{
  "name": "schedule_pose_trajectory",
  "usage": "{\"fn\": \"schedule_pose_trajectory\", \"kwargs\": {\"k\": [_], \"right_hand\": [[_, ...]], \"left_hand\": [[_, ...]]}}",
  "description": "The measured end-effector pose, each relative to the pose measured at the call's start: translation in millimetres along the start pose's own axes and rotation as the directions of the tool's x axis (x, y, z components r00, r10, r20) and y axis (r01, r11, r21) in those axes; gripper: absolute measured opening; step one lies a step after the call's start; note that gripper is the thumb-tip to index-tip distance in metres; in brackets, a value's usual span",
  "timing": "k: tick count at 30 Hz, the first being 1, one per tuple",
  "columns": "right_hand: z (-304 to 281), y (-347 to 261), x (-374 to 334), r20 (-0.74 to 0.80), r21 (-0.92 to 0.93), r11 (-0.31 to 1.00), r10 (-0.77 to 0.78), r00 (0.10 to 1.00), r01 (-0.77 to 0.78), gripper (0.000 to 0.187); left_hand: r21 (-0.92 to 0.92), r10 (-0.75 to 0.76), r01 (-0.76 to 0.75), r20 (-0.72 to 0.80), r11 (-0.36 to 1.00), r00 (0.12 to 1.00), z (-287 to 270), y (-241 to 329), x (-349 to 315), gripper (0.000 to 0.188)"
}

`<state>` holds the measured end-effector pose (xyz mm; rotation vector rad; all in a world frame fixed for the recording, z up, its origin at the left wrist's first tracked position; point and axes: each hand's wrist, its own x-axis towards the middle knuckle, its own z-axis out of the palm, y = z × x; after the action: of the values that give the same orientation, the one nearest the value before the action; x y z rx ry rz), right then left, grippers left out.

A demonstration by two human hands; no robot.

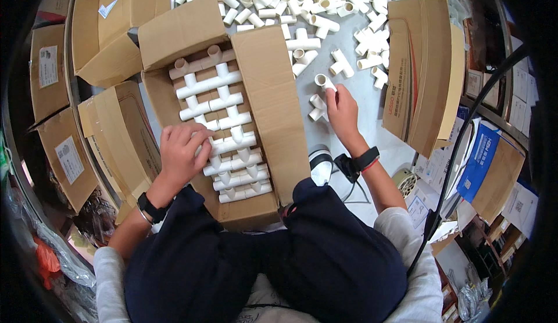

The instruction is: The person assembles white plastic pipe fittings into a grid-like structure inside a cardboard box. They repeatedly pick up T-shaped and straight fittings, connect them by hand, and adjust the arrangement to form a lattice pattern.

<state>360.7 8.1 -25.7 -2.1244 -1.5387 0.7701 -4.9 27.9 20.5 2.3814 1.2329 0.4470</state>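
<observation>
An open cardboard box point(267, 90) in front of me holds rows of white plastic tee pipe fittings point(224, 99). My left hand point(181, 151) lies flat on the fittings in the box's lower left part, fingers pressing on them. My right hand point(342, 111) reaches over the grey table to the right of the box and grips a white tee fitting point(323, 82) with its fingertips. Two more loose fittings point(317, 108) lie right beside that hand.
A big heap of loose white fittings point(302, 3) covers the far side of the table point(363, 99). Open cardboard boxes stand at the left point(110, 26), lower left point(125, 137) and right point(427, 67). Paper packs and a blue package point(479, 160) lie at the right.
</observation>
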Motion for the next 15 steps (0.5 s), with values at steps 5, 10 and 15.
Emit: {"fn": "schedule_pose_trajectory", "kwargs": {"k": [5,10,15], "right_hand": [[-17,-24,-3,-0.037,0.225,0.953,-0.197,0.98,0.2,0.027],[-21,-77,-5,0.014,0.369,0.625,-0.744,0.668,0.688,0.033],[-15,-105,-12,0.121,0.517,0.642,-0.71,0.693,0.567,0.037]], "left_hand": [[-0.188,0.039,-0.044,-0.031,0.981,0.999,-11,16,25,0.03],[-0.464,0.164,-0.219,-0.156,0.859,0.974,-8,44,69,0.043],[-0.503,0.24,-0.261,-0.108,0.824,0.965,-11,46,86,0.045]]}}
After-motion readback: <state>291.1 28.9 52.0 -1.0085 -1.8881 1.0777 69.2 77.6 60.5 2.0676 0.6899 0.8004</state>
